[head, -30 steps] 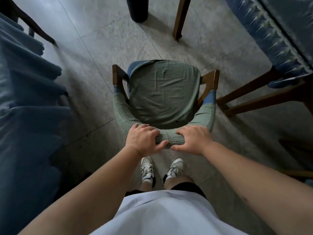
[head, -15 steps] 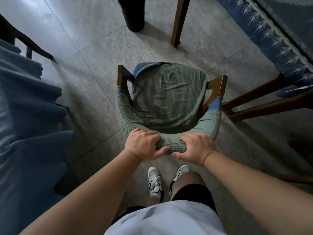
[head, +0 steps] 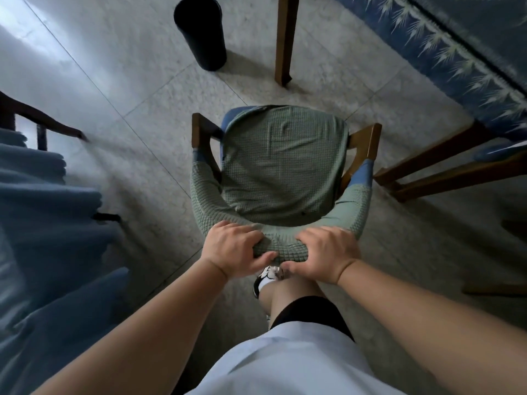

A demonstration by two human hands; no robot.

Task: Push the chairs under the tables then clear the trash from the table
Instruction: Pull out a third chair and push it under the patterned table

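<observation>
grey tiled floor [head: 119, 67] lay under a green-covered chair [head: 285, 166], near a blue-clothed table [head: 470, 52].
left hand [head: 232, 249] and right hand [head: 328, 253] each curled fingers tight around the chair's backrest; a black bin [head: 201, 32] stood beyond it.

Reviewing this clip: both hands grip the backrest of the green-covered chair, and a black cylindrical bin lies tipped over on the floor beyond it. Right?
Not quite. In the head view the black bin stands upright on the floor, not tipped over. The rest holds: the left hand and right hand both grip the backrest of the green-covered chair.
</observation>
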